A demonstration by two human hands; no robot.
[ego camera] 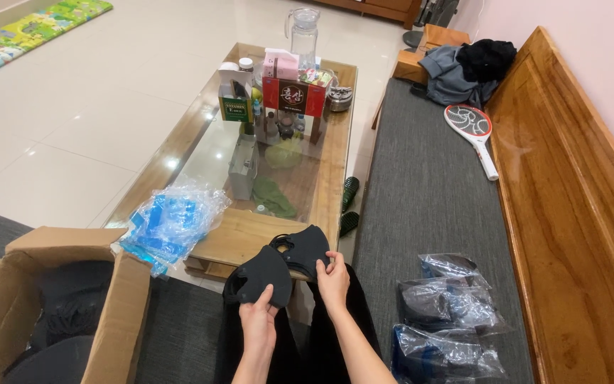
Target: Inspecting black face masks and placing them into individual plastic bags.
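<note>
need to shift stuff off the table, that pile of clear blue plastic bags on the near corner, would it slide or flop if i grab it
The pile of plastic bags looks crumpled and thin, so it would probably flop and sag. The glossy film suggests loose bags could slip apart. It overhangs the table edge, so a push might spill it.

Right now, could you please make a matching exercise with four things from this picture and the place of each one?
Things:
1. black fabric masks
2. clear glass jug
3. open brown cardboard box
4. white and red racket-shaped swatter

Places:
a. grey bench cushion
b. far end of the glass-topped wooden table
c. in the left hand and right hand
d. lower left

Pairs: 1-c, 2-b, 3-d, 4-a
</note>
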